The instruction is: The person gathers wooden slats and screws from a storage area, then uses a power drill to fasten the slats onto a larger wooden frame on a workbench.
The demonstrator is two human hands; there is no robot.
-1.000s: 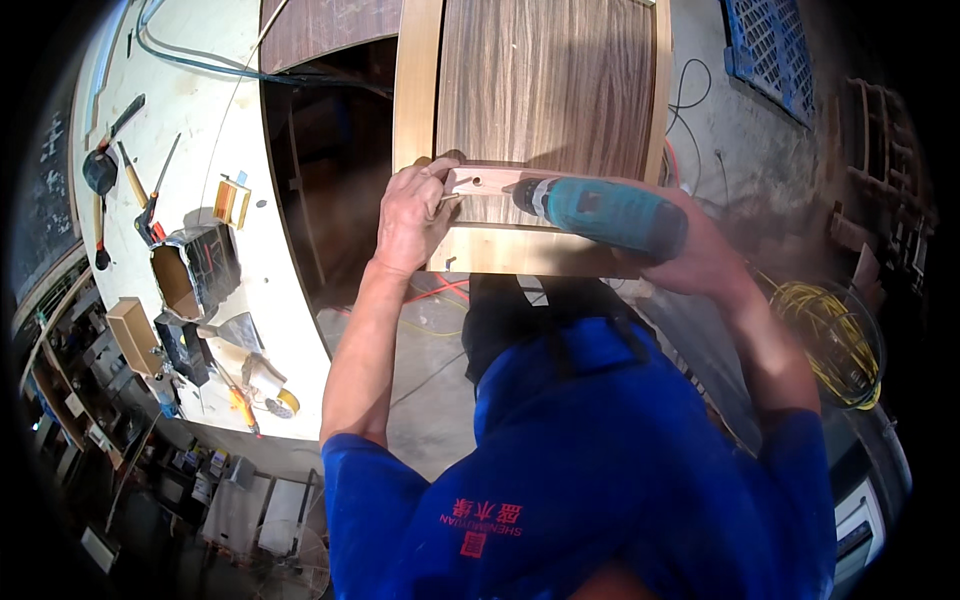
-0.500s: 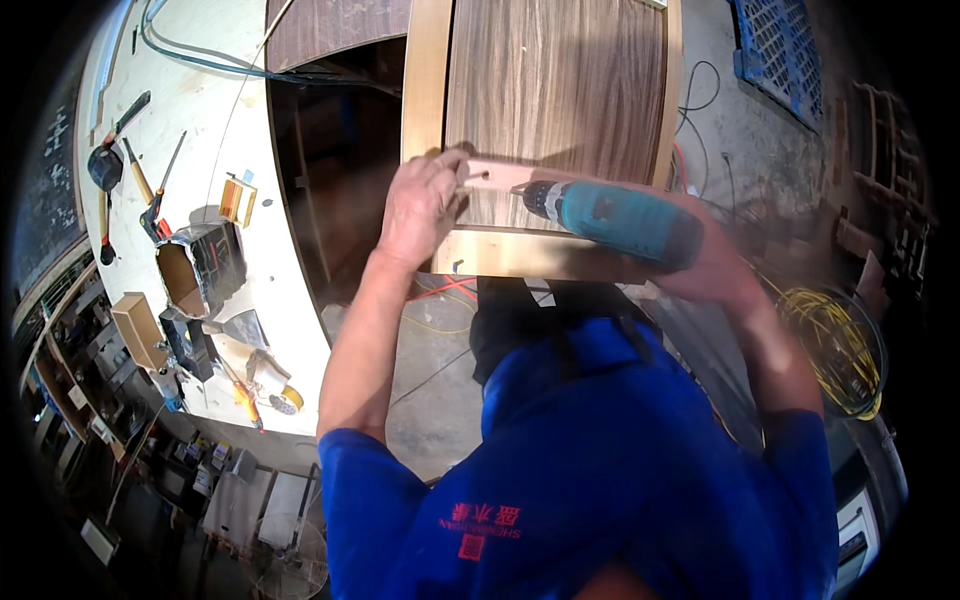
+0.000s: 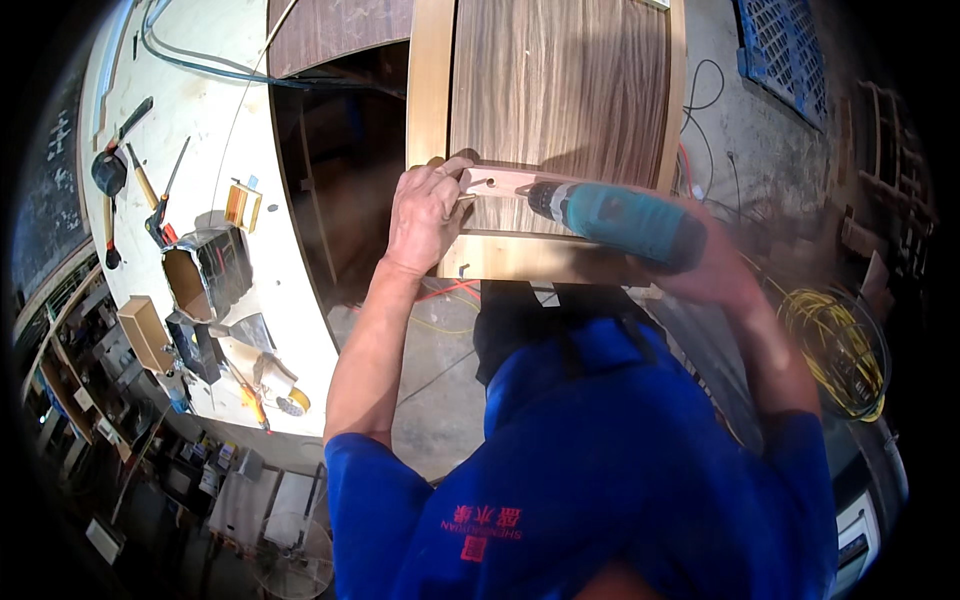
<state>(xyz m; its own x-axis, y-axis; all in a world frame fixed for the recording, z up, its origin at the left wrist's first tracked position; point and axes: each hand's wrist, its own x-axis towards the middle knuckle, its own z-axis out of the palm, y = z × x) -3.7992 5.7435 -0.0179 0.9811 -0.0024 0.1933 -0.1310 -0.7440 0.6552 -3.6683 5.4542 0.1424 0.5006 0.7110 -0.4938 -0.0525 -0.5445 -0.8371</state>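
My right hand (image 3: 725, 265) is wrapped round the grip of a teal power drill (image 3: 625, 222), partly smeared by motion. The drill lies nearly level, its chuck and bit aimed left along a narrow wooden strip (image 3: 517, 182). In the strip's left part shows a dark round hole (image 3: 490, 183); the bit's tip sits to the right of it, apart from it. My left hand (image 3: 422, 215) is closed on the strip's left end. A thin, light-coloured piece (image 3: 466, 197) sticks out by its fingers, too small to name. Beneath is a wood-grain panel (image 3: 560, 90) framed in pale wood (image 3: 540, 258).
On the left stands a white worktable (image 3: 290, 345) with a hammer (image 3: 108, 180), a screwdriver (image 3: 178, 170), a cut-open black box (image 3: 205, 275) and a tape roll (image 3: 294, 402). Coiled yellow cable (image 3: 830, 340) lies right on the floor. A blue crate (image 3: 785, 55) is at far right.
The drill has drawn back a little to the right, so its bit is slightly farther from the hole. The whole view has shifted slightly; my left hand keeps its hold.
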